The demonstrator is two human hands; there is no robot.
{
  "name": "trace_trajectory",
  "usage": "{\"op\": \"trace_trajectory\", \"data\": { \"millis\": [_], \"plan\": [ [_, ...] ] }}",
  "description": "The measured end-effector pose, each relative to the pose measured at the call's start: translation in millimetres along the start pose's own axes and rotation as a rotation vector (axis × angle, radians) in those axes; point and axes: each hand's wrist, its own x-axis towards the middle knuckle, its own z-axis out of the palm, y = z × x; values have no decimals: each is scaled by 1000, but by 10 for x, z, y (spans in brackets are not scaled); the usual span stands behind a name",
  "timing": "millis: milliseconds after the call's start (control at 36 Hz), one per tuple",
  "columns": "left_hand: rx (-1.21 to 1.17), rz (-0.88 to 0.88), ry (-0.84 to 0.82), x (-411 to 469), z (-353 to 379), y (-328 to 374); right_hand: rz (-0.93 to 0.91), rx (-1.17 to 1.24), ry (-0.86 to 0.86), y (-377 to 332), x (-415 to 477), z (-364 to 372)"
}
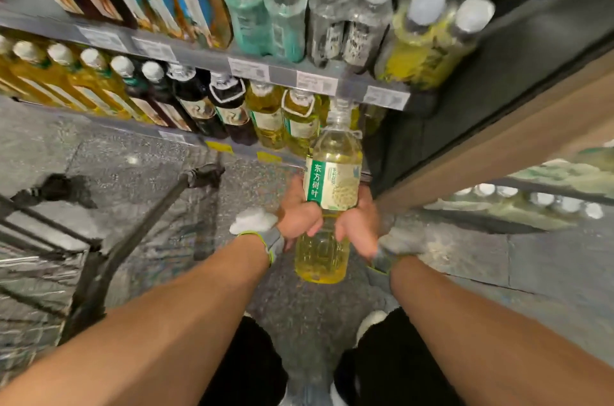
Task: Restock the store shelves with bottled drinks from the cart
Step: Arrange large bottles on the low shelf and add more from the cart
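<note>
A large bottle of pale yellow tea point(332, 186) with a green and cream label and a clear cap is held out in front of me, cap toward the shelves. My left hand point(299, 214) grips its left side at the label. My right hand point(358, 222) grips its right side. The bottle hangs in the air just before the lower shelf point(232, 148), where several like yellow bottles point(299, 121) with white carry loops stand. The cart point(99, 256) is at my left, a dark metal frame.
The upper shelf point(282, 73) carries teal, clear and yellow bottles with white caps. Dark bottles point(229, 109) and golden ones stand left on the lower shelf. A wooden-edged panel point(498, 139) closes the shelving on the right. The floor is grey speckled stone.
</note>
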Motion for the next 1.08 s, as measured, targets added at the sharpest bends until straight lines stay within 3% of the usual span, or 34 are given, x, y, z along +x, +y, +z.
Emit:
{"op": "trace_trajectory", "data": {
  "millis": [111,306,583,694,778,861,972,1083],
  "plan": [
    [11,2,-31,454,56,-369,-33,15,-60,296,356,140],
    [52,66,-75,1293,77,-878,18,1,77,604,1108,507],
    [125,200,-103,2116,85,-1393,-188,13,95,1064,1853,819],
    [-125,316,-248,2211,66,-1374,-259,63,77,1063,1966,836],
    [-178,377,-323,2253,50,-1408,-282,36,79,1095,1989,850],
    [-78,350,-293,2348,21,-1521,-305,-46,100,1152,1955,895],
    [285,327,-177,2394,-3,-1544,-377,-55,144,1237,1917,945],
    [266,376,-237,2311,15,-1493,-438,21,177,1269,1926,867]
  ]
}}
